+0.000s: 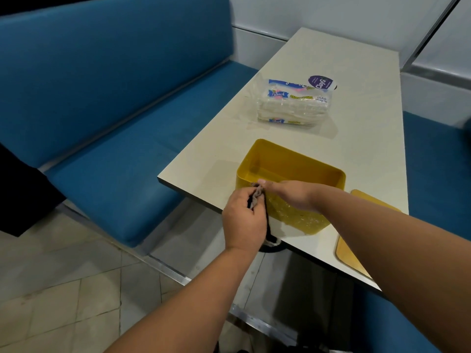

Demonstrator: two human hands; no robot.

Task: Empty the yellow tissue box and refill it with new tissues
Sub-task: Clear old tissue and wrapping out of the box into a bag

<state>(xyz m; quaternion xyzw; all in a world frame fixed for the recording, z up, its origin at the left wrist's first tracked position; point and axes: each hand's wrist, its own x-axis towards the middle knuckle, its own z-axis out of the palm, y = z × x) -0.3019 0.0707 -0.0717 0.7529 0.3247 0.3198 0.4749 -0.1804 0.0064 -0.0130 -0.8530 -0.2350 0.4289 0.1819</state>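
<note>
Your yellow tissue box (pixel 290 197) stands open at the near end of the worktop (pixel 305 72), close to the edge in front of you. Its inside looks bare, with no tissues showing, so the emptying step appears done. The lid (pixel 362 233), a flat tan panel, lies on the worktop just to the right of the box, partly hidden under your right forearm.

Your left hand (pixel 242 220) is closed around a crumpled dark cloth (pixel 257 197), holding it against the near left corner of the box; a dark strip hangs down from it past the worktop edge. Your right hand (pixel 290 194) rests across the near rim, fingers curled over it beside the cloth, but whether its grip pinches the cloth or only steadies the box is hard to make out. This reads as a wipe of the box between emptying and refilling.

The fresh pack of tissues (pixel 293 103) sits farther along the worktop, well apart from the box, with its wrapper seemingly sealed. A small purple-topped item (pixel 322 82) lies just behind it.

Next, you will likely need to set the cloth aside, reach forward for the pack, open its wrapper, and lower the stack flat into the box before fitting the lid.
</note>
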